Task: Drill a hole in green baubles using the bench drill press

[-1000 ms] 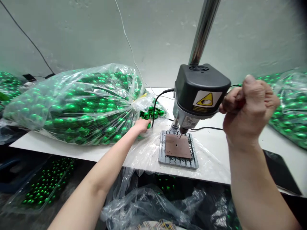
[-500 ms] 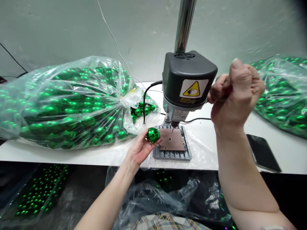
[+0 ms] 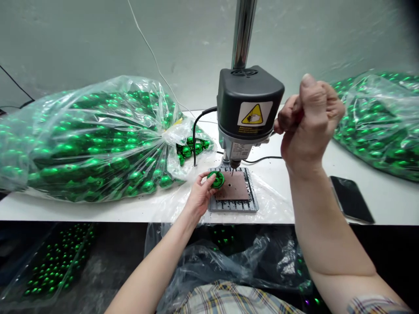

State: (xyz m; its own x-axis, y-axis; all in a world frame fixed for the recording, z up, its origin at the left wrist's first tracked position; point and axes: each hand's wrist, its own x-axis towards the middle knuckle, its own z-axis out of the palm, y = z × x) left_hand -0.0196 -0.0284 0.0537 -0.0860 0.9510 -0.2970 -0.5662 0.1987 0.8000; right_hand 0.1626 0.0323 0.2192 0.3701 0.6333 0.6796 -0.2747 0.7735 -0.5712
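My left hand (image 3: 200, 196) holds a shiny green ball (image 3: 216, 179) at the left edge of the brown plate (image 3: 236, 190) on the grey drill base (image 3: 232, 204). The ball sits just left of the thin drill bit (image 3: 232, 171). A small bench drill with a black head (image 3: 248, 109) and a yellow warning label rides on a chrome column (image 3: 242, 32). My right hand (image 3: 309, 124) is clenched around the drill's feed lever at the right side of the head; the lever itself is mostly hidden in the fist.
A big clear bag of green balls (image 3: 91, 139) lies on the white table (image 3: 98, 211) at left, its open mouth near the drill. Another such bag (image 3: 376, 117) lies at right. A dark phone (image 3: 351, 199) rests right of the drill. Trays of balls (image 3: 52, 261) and loose plastic sit below.
My left hand left the bag's mouth with a green ball and brought it onto the drill base beside the bit. My right hand stayed clenched on the lever.
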